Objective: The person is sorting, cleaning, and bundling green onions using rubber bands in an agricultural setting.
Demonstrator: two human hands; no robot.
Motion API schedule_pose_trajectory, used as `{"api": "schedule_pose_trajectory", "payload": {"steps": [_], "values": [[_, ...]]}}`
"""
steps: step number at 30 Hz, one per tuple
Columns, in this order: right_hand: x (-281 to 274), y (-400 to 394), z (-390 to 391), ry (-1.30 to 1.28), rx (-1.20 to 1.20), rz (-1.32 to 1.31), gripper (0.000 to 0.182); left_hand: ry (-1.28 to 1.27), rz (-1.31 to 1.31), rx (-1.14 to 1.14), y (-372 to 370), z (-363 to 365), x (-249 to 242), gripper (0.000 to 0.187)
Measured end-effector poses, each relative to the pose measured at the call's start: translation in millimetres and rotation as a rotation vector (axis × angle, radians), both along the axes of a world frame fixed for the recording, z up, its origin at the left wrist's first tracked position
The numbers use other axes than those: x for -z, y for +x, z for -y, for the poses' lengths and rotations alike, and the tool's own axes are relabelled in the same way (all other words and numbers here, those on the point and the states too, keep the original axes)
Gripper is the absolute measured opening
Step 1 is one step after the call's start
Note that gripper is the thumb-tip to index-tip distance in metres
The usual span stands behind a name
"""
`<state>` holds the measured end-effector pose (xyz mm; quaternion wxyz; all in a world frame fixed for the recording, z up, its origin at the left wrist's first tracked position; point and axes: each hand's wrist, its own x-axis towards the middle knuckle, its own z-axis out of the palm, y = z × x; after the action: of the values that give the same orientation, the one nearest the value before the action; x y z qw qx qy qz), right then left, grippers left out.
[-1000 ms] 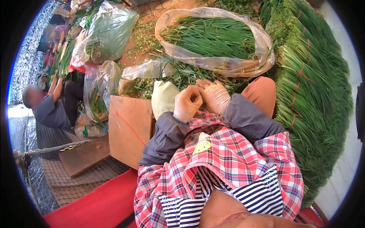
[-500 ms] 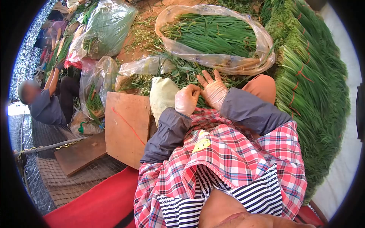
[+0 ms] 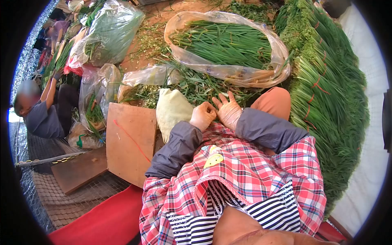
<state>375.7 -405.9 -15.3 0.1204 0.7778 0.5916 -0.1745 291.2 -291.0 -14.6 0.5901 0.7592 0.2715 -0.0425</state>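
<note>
From the head view, both gloved hands meet over the checked lap: the left hand [image 3: 203, 115] is curled, its fingertips pinching at the glove on the right hand [image 3: 228, 111], whose fingers are spread and hold nothing. This looks like glove adjusting between bundles. Loose chives [image 3: 200, 86] lie just ahead, with more in the clear bag [image 3: 228, 45]; reaching them needs both hands free.
</note>
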Motion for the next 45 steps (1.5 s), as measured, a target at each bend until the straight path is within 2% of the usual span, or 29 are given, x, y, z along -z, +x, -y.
{"api": "schedule_pose_trajectory", "payload": {"steps": [3, 4, 7, 10, 11, 12, 13, 14, 15, 16, 18, 21, 22, 25, 26, 31, 33, 34, 35, 37, 38, 39, 40, 41, 43, 45], "values": [[13.1, -4.0, -7.0, -0.086, -0.003, -0.015, 0.051, 0.217, 0.084, 0.09, -6.5, 2.4, 24.1, 0.006], [16.3, -5.2, -8.0, -0.124, -0.006, -0.018, 0.052, 0.252, 0.022, 0.091, -6.3, 4.0, 26.3, 0.007], [0.8, 2.9, -8.9, -0.086, 0.02, -0.092, 0.064, 0.598, 0.149, 0.161, -3.4, 2.4, 22.9, 0.009], [2.5, 1.4, -13.8, 0.049, 0.183, -0.33, 0.082, 0.822, 0.138, 0.212, 4.5, -3.1, 6.5, 0.013], [5.5, 1.1, -16.2, 0.094, 0.241, -0.411, 0.088, 0.754, 0.208, 0.166, 7.2, -5.7, -3.2, 0.012], [12.3, 3.4, -18.2, 0.354, 0.365, -0.6, 0.092, 0.687, 0.278, 0.12, 10.8, -8.7, -14.2, 0.012], [17.3, 8.4, -14.3, 0.435, 0.41, -0.876, 0.092, 0.62, 0.348, 0.075, 12.7, -11.9, -19.0, 0.012], [21.4, 14.4, -9.0, 0.514, 0.452, -1.153, 0.093, 0.423, 0.388, -0.018, 11.7, -16.9, -13.7, 0.012], [10.1, 17.8, -10.4, 0.59, 0.496, -1.434, 0.094, -0.161, 0.371, -0.223, 9.7, -15.1, -36.2, 0.016], [1.9, 22.7, -7.6, 0.594, 0.518, -1.623, 0.093, -0.22, 0.363, -0.261, 9.5, -18.9, -36.4, 0.02], [-21.2, 27.5, -5.4, 0.524, 0.558, -1.762, 0.09, -0.341, 0.362, -0.342, 9.8, -32.9, -35.7, 0.03], [-35.2, 24.6, -7.9, 0.455, 0.574, -1.964, 0.089, -0.656, 0.392, -0.316, 12.8, -33.7, -30.2, 0.035], [-36.1, 15.6, -19.7, 0.439, 0.56, -1.997, 0.09, -0.73, 0.36, -0.267, 3.9, -43.3, -29.6, 0.048], [-45.4, 12.4, -23.0, 0.413, 0.561, -2.086, 0.088, -1.059, 0.369, -0.252, 11.5, -27.2, -42.0, 0.05], [-50.7, 11.3, -25.1, 0.409, 0.568, -2.112, 0.087, -1.116, 0.371, -0.315, 13.3, -19.1, -42.6, 0.047], [-57.6, 8.6, -34.8, 0.379, 0.513, -2.209, 0.083, -1.135, 0.361, -0.067, 5.0, -28.1, -51.8, 0.043], [-61.8, 15.5, -32.9, 0.354, 0.499, -2.174, 0.082, -1.134, 0.366, 0.033, 6.9, -29.9, -61.5, 0.042], [-64.7, 25.4, -34.4, 0.287, 0.453, -2.119, 0.085, -1.071, 0.295, 0.001, 11.8, -27.3, -72.4, 0.041], [-69.3, 38.8, -36.6, 0.31, 0.435, -1.933, 0.082, -1.006, 0.214, 0.056, 19.5, -30.3, -65.1, 0.043], [-77.4, 67.7, -51.8, 0.352, 0.402, -1.555, 0.076, -0.769, 0.275, -0.109, 32.6, -38.3, -39.1, 0.044], [-70.7, 90.1, -52.5, 0.503, 0.481, -1.411, 0.074, -0.566, 0.244, -0.168, 47.0, -50.1, -36.4, 0.046], [-71.7, 113.5, -55.3, 0.566, 0.551, -1.179, 0.074, -0.546, 0.297, -0.295, 57.0, -59.7, -49.0, 0.051], [-73.9, 136.4, -58.5, 0.6, 0.631, -0.948, 0.075, -0.512, 0.364, -0.425, 72.8, -73.5, -32.5, 0.056], [-82.6, 157.5, -64.4, 0.549, 0.697, -0.637, 0.08, -0.465, 0.39, -0.58, 87.5, -90.3, -18.6, 0.066], [-71.9, 175.6, -106.3, 0.424, 0.681, -0.304, 0.09, -0.287, 0.326, -0.69, 88.8, -135.3, -10.6, 0.073], [-49.8, 215.5, -127.6, 0.359, 0.64, -0.095, 0.102, -0.278, 0.238, -0.742, 113.5, -143.1, 18.1, 0.083]]}}
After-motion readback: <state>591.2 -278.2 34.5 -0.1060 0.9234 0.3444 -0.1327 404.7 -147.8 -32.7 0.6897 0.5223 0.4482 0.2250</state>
